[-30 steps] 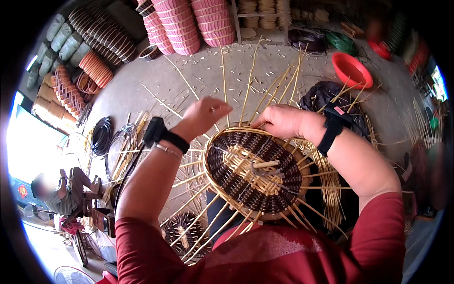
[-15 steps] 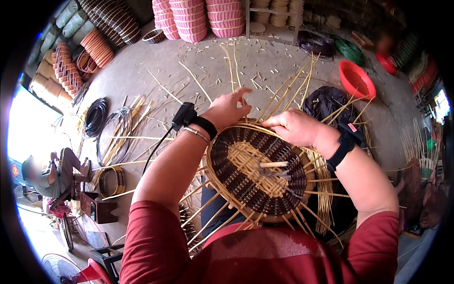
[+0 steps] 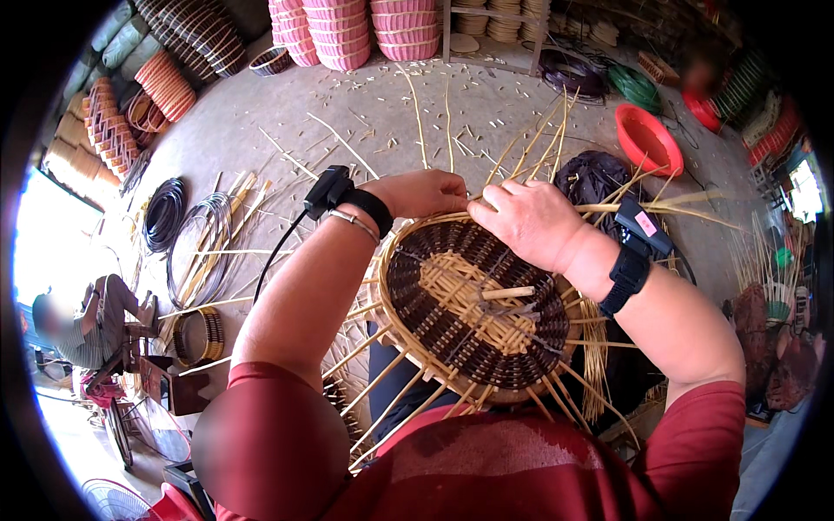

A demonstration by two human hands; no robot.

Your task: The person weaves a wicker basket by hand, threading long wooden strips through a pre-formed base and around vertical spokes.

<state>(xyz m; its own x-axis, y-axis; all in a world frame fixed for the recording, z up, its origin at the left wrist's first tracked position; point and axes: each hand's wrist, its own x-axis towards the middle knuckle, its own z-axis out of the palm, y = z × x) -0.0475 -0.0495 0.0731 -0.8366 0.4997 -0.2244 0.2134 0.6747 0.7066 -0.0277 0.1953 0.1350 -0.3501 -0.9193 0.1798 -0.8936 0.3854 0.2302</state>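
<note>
An oval basket base [image 3: 417, 286] of dark and pale woven strips, with a short stick [image 3: 508, 293] across its middle, rests over my lap. Pale spokes [image 3: 373, 352] radiate from it. My left hand [image 3: 426, 193] is curled at the upper rim, its fingertips closed on something too small to make out. My right hand [image 3: 526, 221] is closed on that rim just beside it, fingers bent over the edge. Long pale strips [image 3: 660, 208] stick out past my right wrist.
A seated person [image 3: 104, 321] works at lower left beside a woven ring [image 3: 213, 334]. Coils [image 3: 165, 213] and loose strips lie left; a red basin [image 3: 647, 139] and dark bag [image 3: 591, 174] are upper right. Stacked baskets [image 3: 339, 35] line the back; a fan [image 3: 117, 499] stands at bottom left.
My left hand has moved right and down to the rim beside my right hand, its fingers now curled. My right hand has shifted slightly, fingers more bent over the edge.
</note>
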